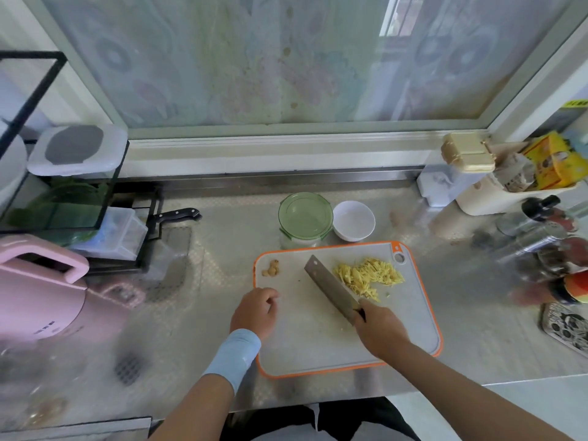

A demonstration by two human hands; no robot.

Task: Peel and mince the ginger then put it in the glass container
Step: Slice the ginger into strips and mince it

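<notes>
On the far right part of the grey, orange-rimmed cutting board (318, 345) I see the ginger (369, 275), pale yellow and already cut into thin strips, heaped in a loose pile. A small knobbly brown scrap (271, 268) sits apart near the board's far left corner. My view shows the right hand (380, 329) with its fingers wrapped round the handle of a cleaver (331, 288), whose blade lies against the pile's left edge. The left hand (256, 313), a blue wristband (234, 358) above it, rests at the board's left edge, fingers loosely curled and holding nothing. Just beyond the board stand the glass container (304, 218), a green lid on it, and a white bowl (353, 220) touching its right side. A pink kettle (38, 297) sits well to the left, and a black-handled knife (176, 214) lies beside a rack. Nothing stands between pile and container. The pile stretches left to right across the board, most strips slanting toward the far right; the blade's long axis runs from the right hand toward the far left.
</notes>
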